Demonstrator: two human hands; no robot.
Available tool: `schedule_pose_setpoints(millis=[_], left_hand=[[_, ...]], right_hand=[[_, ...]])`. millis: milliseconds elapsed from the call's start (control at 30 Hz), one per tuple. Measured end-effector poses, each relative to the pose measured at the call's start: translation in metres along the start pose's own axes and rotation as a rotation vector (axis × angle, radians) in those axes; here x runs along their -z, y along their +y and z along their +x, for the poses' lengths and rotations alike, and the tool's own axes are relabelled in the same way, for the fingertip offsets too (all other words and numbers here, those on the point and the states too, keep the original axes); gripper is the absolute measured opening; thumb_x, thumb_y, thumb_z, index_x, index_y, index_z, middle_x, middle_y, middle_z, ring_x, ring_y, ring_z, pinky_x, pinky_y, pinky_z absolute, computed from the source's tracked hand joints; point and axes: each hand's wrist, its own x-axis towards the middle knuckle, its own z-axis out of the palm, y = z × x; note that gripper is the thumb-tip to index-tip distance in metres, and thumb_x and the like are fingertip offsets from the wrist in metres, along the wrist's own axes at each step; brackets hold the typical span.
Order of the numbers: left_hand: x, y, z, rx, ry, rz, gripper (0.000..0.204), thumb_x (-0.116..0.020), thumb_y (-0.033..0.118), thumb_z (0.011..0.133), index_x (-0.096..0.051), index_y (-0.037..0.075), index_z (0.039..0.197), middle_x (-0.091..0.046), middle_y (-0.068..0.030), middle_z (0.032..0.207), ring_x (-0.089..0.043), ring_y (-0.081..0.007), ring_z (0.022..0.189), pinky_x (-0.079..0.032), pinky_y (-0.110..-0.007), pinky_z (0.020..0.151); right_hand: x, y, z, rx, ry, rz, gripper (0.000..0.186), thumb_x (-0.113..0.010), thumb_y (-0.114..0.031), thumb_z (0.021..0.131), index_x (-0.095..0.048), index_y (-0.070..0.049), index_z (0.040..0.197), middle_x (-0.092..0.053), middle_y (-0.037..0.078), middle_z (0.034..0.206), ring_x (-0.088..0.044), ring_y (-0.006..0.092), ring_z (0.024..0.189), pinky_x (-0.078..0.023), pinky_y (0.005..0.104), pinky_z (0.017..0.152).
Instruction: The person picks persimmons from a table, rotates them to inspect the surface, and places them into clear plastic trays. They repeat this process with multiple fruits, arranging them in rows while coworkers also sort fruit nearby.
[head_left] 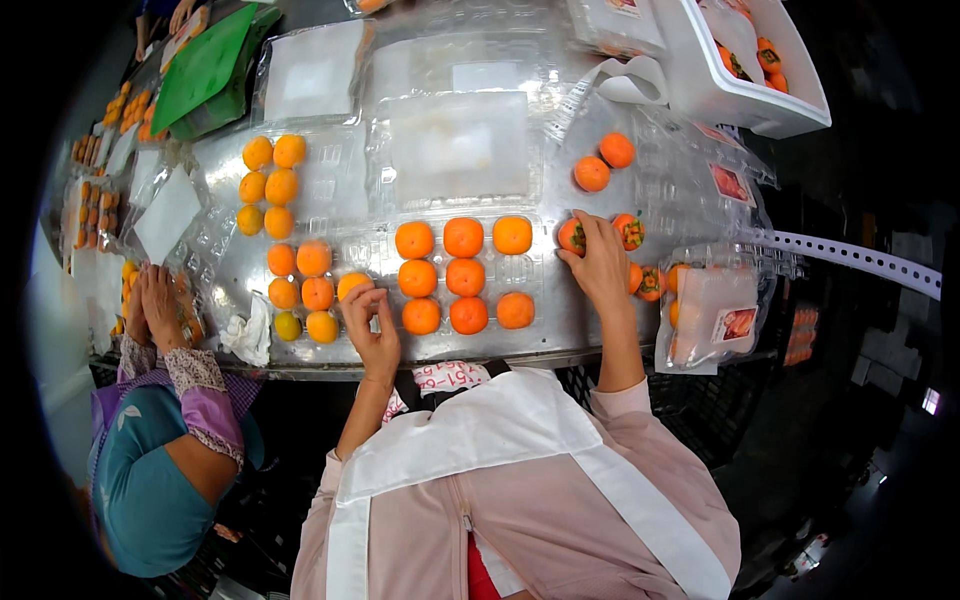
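My left hand is curled, its fingertips against an orange persimmon that sits beside two columns of persimmons. My right hand grips a persimmon whose green calyx faces up. Another calyx-up persimmon lies just right of those fingers, and more are partly behind the hand. Between my hands, smooth-side-up persimmons stand in three columns in a clear plastic tray. The right column has a gap in its middle.
Two persimmons lie beyond my right hand. Clear trays with white liners cover the metal table's back. A white foam box holds persimmons. A packed tray is at right, crumpled tissue at left. A co-worker's hands work far left.
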Motion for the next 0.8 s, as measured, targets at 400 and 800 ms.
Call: schedule_pose_setpoints(millis=[400,800], left_hand=[[-0.021,0.028,0.034,-0.253,-0.141,0.136,0.025,-0.058,-0.006,0.078,-0.06,0.004,0.101,-0.055,-0.0137,0.106,-0.054,-0.0282,0.091,-0.045,-0.034,0.079],[-0.022,0.033,0.036,-0.183,-0.175,0.078,0.02,-0.056,-0.006,0.081,-0.06,0.003,0.099,-0.052,-0.0137,0.107,-0.054,-0.0257,0.096,-0.045,-0.031,0.082]], right_hand=[[0.009,-0.002,0.072,-0.086,0.182,-0.164,0.051,-0.071,-0.032,0.075,-0.055,-0.009,0.117,-0.056,0.013,0.112,-0.057,0.0338,0.097,-0.046,0.043,0.081],[0.028,-0.018,0.063,-0.254,0.066,1.438,0.044,-0.058,-0.03,0.09,-0.051,0.003,0.118,-0.057,0.016,0.112,-0.061,0.0278,0.097,-0.053,0.036,0.083]])
